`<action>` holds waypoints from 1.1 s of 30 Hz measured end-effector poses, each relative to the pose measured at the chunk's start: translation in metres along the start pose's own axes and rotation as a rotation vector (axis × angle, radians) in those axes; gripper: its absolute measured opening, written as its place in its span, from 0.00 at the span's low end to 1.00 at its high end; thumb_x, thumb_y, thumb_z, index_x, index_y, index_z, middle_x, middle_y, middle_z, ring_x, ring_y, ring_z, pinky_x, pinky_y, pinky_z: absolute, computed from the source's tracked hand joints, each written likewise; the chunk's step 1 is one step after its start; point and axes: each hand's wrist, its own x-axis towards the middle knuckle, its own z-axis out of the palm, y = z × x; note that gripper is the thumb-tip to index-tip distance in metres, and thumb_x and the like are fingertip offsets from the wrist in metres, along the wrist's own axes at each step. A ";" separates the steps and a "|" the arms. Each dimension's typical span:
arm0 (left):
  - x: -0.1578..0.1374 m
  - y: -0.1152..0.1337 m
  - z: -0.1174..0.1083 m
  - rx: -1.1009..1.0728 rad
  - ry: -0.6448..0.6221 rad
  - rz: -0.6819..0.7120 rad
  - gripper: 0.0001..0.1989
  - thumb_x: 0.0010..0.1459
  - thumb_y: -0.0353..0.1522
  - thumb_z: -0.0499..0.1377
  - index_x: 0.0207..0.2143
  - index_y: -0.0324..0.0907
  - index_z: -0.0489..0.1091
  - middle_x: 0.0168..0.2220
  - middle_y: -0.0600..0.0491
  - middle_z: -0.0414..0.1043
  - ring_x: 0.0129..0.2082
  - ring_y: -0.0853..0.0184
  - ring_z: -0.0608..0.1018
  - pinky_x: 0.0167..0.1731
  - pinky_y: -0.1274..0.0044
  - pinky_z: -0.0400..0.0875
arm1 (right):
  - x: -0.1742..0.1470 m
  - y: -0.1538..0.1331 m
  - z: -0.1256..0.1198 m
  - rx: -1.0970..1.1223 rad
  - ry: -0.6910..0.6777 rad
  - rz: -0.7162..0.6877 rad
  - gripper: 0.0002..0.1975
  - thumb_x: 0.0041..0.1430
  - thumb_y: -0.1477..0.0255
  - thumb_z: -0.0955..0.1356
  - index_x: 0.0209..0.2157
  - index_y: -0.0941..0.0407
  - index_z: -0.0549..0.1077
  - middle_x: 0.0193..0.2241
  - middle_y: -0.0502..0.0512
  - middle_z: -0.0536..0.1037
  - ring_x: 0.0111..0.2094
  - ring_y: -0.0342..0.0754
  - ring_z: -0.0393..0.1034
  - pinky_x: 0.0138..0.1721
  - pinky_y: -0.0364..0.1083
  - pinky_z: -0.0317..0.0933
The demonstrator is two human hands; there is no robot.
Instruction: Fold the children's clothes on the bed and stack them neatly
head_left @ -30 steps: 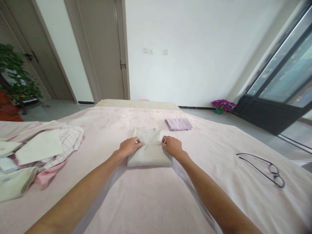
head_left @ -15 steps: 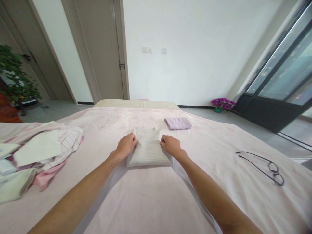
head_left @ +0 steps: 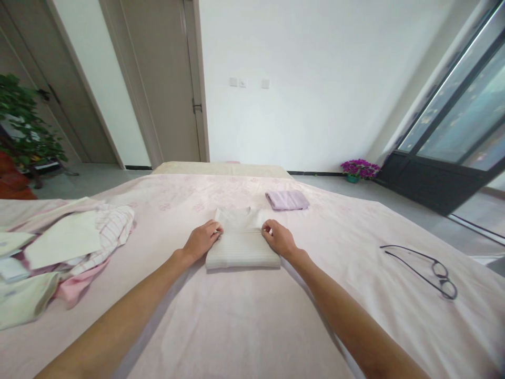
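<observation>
A pale cream, finely striped shirt (head_left: pixel 242 250) lies folded into a compact rectangle in front of me, its neckline at the far side. My left hand (head_left: pixel 204 239) is at the shirt's left edge, with thumb and fingers closed on the fabric. At the right edge, my right hand (head_left: pixel 278 238) has its fingers curled inward and pinches the side of the folded layers. Just beyond, to the right, rests a folded lilac cloth (head_left: pixel 288 200), which neither hand touches.
The pink patterned bedspread (head_left: pixel 244 321) lies under everything. To the left is a loose heap of light garments (head_left: pixel 67 242). Black-framed glasses (head_left: pixel 440 271) lie on the right. Past the far edge are a door (head_left: pixel 161 79), a white wall and a potted purple plant (head_left: pixel 360 169).
Both hands remain at the shirt's sides, with the right one shifted slightly outward and its fingers a little looser. The upper layer of the shirt looks flatter, with fewer wrinkles.
</observation>
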 end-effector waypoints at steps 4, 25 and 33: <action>-0.028 -0.019 -0.011 -0.087 -0.070 0.290 0.18 0.68 0.31 0.46 0.55 0.46 0.67 0.55 0.51 0.72 0.54 0.66 0.73 0.56 0.73 0.66 | -0.024 0.027 -0.011 0.041 -0.111 -0.349 0.23 0.59 0.79 0.60 0.53 0.50 0.71 0.52 0.53 0.75 0.51 0.48 0.69 0.51 0.47 0.62; -0.027 -0.031 0.003 0.022 0.047 0.379 0.15 0.64 0.40 0.54 0.50 0.43 0.69 0.52 0.46 0.73 0.52 0.58 0.73 0.53 0.67 0.65 | -0.048 0.044 -0.015 0.004 -0.178 -0.426 0.30 0.61 0.75 0.60 0.65 0.50 0.60 0.63 0.54 0.64 0.62 0.51 0.60 0.61 0.55 0.55; -0.008 -0.024 0.013 -0.203 0.005 -0.033 0.19 0.67 0.43 0.45 0.44 0.43 0.70 0.42 0.49 0.76 0.44 0.60 0.77 0.44 0.71 0.69 | -0.034 0.049 -0.006 0.133 -0.145 -0.419 0.38 0.52 0.68 0.70 0.65 0.52 0.60 0.63 0.59 0.64 0.63 0.57 0.59 0.62 0.58 0.53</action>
